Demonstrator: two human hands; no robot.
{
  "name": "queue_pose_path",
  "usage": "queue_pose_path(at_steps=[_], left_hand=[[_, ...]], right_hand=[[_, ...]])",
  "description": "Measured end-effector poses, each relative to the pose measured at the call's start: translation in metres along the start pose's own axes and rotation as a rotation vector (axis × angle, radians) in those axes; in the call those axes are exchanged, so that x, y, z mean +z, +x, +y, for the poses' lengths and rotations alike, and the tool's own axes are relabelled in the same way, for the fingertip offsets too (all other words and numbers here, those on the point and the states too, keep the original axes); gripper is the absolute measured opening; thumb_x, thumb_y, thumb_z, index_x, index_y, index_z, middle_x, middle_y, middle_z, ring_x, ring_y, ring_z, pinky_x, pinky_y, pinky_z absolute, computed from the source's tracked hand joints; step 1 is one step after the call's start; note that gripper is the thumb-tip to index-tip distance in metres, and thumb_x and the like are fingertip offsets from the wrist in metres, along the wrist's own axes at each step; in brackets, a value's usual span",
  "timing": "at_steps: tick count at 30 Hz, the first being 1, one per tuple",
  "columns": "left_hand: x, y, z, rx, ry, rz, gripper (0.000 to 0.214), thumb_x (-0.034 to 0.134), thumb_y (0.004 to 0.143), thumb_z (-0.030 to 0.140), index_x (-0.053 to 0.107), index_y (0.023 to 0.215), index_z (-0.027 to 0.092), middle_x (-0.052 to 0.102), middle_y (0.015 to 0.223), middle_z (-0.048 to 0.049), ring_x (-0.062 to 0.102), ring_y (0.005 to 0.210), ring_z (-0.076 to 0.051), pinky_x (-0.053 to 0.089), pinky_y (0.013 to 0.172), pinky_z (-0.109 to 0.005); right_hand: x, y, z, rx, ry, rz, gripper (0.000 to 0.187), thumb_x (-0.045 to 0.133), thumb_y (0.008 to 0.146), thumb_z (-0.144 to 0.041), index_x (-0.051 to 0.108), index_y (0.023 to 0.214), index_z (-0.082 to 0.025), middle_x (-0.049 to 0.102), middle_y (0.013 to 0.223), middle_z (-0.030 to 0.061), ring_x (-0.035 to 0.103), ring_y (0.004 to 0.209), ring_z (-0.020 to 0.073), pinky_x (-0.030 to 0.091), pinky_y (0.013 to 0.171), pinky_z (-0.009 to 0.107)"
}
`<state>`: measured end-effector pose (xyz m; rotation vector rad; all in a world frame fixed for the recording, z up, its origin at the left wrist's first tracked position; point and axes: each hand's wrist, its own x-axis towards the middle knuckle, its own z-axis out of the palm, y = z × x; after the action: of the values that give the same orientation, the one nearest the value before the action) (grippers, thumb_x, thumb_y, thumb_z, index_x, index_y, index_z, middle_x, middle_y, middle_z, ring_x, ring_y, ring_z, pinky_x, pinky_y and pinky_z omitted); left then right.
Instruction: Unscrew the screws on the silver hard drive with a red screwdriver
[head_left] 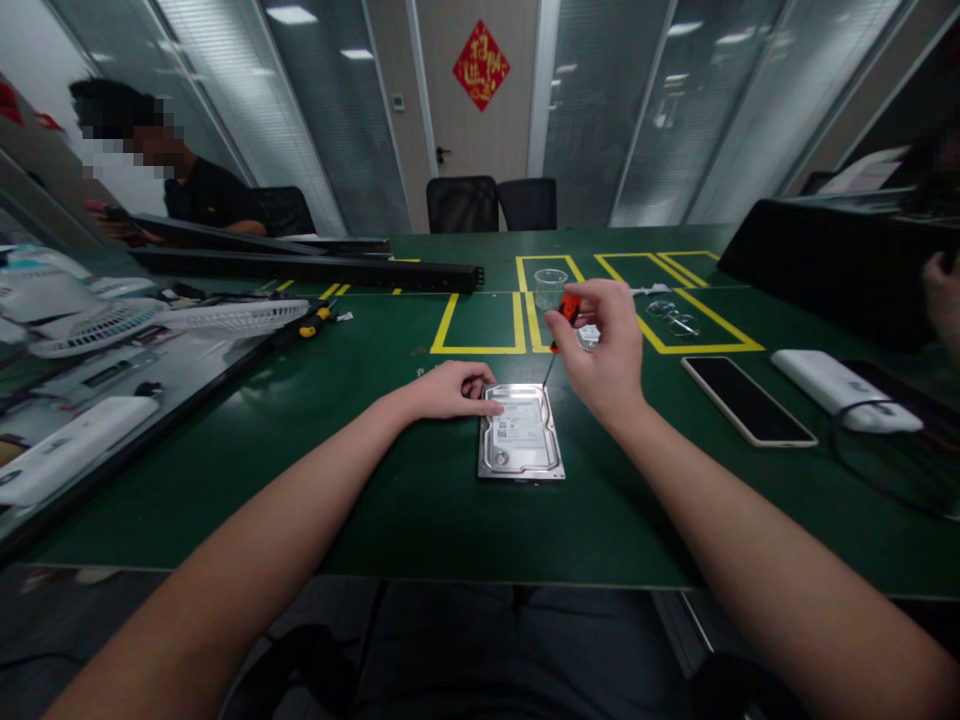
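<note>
A silver hard drive (pixel 521 435) lies flat on the green table (pixel 420 500) in front of me. My left hand (pixel 450 390) rests at the drive's far left corner, fingers curled against its edge. My right hand (pixel 604 345) is raised above the drive's far right corner, its fingers pinched round the orange handle of a small screwdriver (pixel 564 318). The thin shaft slants down and its tip sits at the drive's top right corner.
Yellow tape boxes (pixel 480 322) mark the table beyond the drive; one holds a clear plastic cup (pixel 550 284). A black phone (pixel 746 400) and a white power bank (pixel 844 390) lie to the right. A long black bar (pixel 315 268) and a white fan (pixel 225 318) lie left. Another person (pixel 195 190) sits at far left.
</note>
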<state>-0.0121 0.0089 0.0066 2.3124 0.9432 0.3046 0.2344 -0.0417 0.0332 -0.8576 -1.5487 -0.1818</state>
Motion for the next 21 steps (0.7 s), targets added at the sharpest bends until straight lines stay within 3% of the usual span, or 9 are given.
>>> queue_pose_path(at_steps=[8,11,14,21], left_hand=[[0.0012,0.0012,-0.003,-0.008,-0.015,-0.008,0.062,0.075,0.079,0.069,0.067,0.116,0.019,0.062,0.082,0.0,0.055,0.073,-0.017,0.039,0.067,-0.03],[0.0006,0.001,-0.0026,-0.014,-0.016,-0.013,0.062,0.075,0.079,0.069,0.067,0.116,0.019,0.063,0.083,-0.0004,0.055,0.074,-0.017,0.039,0.067,-0.031],[0.0002,0.0004,-0.0015,-0.003,-0.009,-0.004,0.061,0.075,0.079,0.067,0.068,0.115,0.019,0.063,0.083,-0.0009,0.056,0.073,-0.017,0.038,0.068,-0.031],[0.0,-0.0002,-0.0009,-0.009,-0.005,-0.01,0.061,0.074,0.08,0.068,0.067,0.116,0.019,0.063,0.084,-0.0014,0.056,0.074,-0.017,0.039,0.068,-0.032]], right_hand=[[-0.0018,-0.0006,-0.0032,0.008,0.025,-0.029,0.026,0.056,0.099,-0.022,0.068,0.12,-0.028,0.062,0.115,0.0073,0.064,0.103,0.023,0.061,0.08,0.041],[-0.0019,-0.0011,-0.0005,0.006,0.031,-0.028,0.03,0.052,0.099,-0.019,0.07,0.122,-0.028,0.063,0.116,0.0078,0.064,0.109,0.0247,0.059,0.089,0.046],[-0.0017,-0.0012,0.002,-0.009,0.028,-0.027,0.031,0.049,0.101,-0.018,0.07,0.122,-0.029,0.063,0.116,0.0073,0.063,0.113,0.0255,0.056,0.099,0.05],[-0.0015,-0.0002,0.0031,-0.026,0.019,-0.027,0.029,0.046,0.104,-0.02,0.068,0.121,-0.028,0.064,0.113,0.0074,0.063,0.113,0.0256,0.055,0.1,0.051]])
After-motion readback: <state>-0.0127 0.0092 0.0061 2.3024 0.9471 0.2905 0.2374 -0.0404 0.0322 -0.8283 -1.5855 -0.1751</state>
